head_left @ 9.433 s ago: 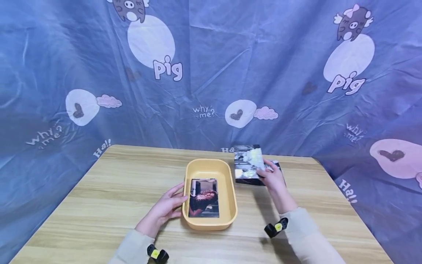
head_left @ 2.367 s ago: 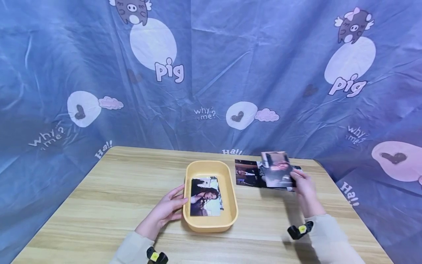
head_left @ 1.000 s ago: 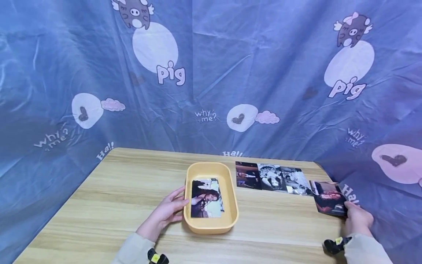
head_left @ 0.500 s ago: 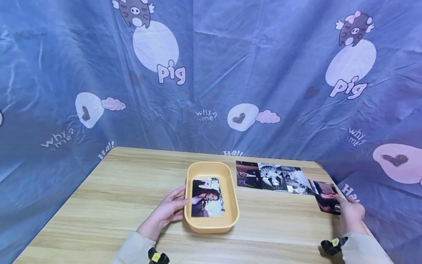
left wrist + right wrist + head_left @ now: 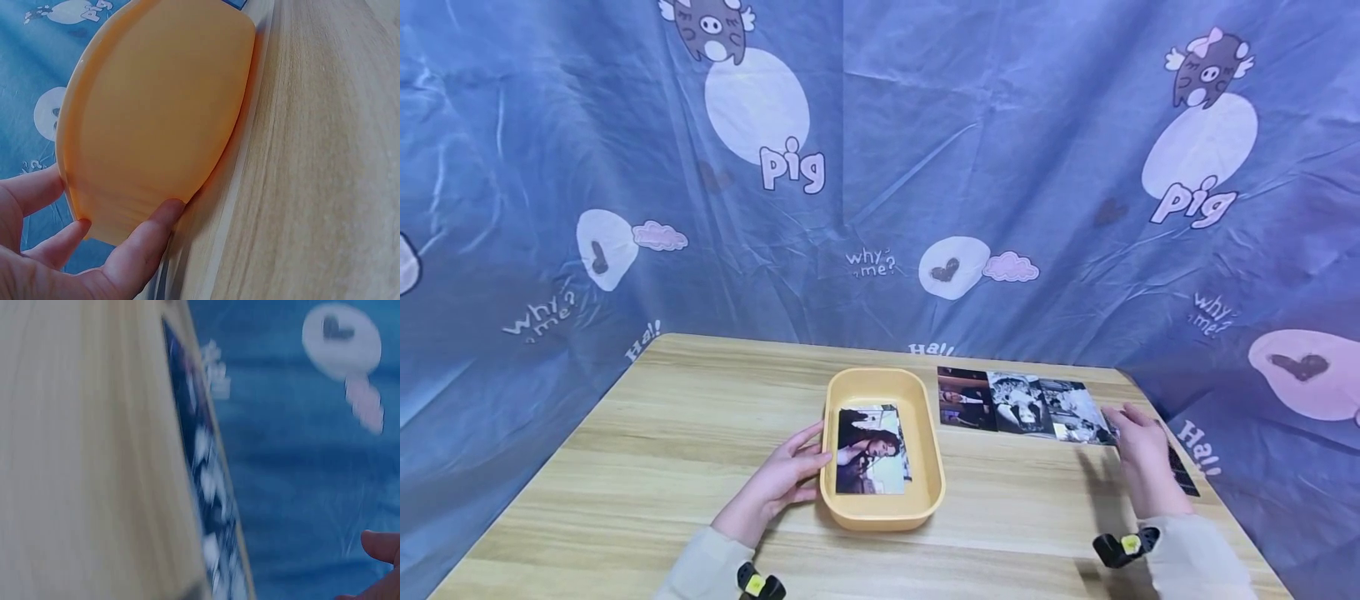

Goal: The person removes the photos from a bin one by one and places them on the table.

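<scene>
My left hand [image 5: 786, 471] holds the left side of a yellow plastic tray [image 5: 932, 492], its fingertips at the rim and side wall; in the left wrist view the fingers [image 5: 140, 250] touch the tray's outer wall. A colour photo print [image 5: 868, 454] of a dark-haired person lies in the tray, over another whose edge peeks out. My right hand [image 5: 1142, 454] hovers holding nothing, fingers relaxed, over a dark photo print [image 5: 1182, 475] on the table's right side that it mostly covers. In the right wrist view only a thumb and part of the right hand [image 5: 384, 569] show.
Along the back of the wooden table [image 5: 700, 417] lie a colour print [image 5: 966, 400] and two black-and-white prints, one [image 5: 1018, 404] beside the other [image 5: 1075, 412], in a row. A blue curtain [image 5: 880, 167] with pig pictures hangs close behind the table and along its right.
My right hand has laid the dark photo at the right end of the row, let it go and moved left. Earlier it spread the other prints out. The left hand stays on the tray.
</scene>
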Motion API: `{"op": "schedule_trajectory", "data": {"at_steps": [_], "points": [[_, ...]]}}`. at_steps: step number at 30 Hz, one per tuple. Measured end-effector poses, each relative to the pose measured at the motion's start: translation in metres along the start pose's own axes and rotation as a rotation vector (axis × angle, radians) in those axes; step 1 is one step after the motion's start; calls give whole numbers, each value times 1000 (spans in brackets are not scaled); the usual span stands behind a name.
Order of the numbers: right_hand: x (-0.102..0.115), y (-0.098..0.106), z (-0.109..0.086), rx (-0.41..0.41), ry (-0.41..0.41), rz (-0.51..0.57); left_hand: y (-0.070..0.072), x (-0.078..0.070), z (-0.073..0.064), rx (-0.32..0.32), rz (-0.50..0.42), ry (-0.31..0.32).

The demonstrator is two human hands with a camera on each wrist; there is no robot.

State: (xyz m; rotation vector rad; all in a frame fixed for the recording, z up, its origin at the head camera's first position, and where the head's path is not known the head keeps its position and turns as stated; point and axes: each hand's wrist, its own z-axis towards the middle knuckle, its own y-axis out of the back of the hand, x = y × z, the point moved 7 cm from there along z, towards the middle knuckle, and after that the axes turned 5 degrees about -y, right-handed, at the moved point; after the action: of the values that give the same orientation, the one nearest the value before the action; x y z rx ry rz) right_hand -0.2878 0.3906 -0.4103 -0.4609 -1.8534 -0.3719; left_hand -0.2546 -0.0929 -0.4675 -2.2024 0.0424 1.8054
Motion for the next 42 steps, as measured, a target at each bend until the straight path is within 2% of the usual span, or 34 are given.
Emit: {"op": "schedule_trajectory", "data": {"at_steps": [2,9,15,19,21,24,27,30,36,42], "points": [[6,-19,-8,57,12,0,0,0,0,2,-1,-2],[17,-98,-53,345,18,29,-1,0,0,0,-3,-3],[6,-167,-97,498,52,-17,-1,0,0,5,-5,-6],[-9,-203,-122,581,76,-61,-2,1,0,17,-11,-5],[-18,-217,-131,601,76,-81,-2,2,0,22,-11,-7],[-32,-232,-140,598,79,-171,-2,2,0,23,-16,-4],[-46,-243,-144,568,82,-285,-1,3,0,24,-17,-3],[-57,-251,-145,541,72,-342,-1,2,0,23,-17,-5],[-72,-263,-144,534,81,-337,-1,1,-1,26,-14,-3],[-76,-270,-135,515,90,-322,0,0,-2,14,-6,-4]]}}
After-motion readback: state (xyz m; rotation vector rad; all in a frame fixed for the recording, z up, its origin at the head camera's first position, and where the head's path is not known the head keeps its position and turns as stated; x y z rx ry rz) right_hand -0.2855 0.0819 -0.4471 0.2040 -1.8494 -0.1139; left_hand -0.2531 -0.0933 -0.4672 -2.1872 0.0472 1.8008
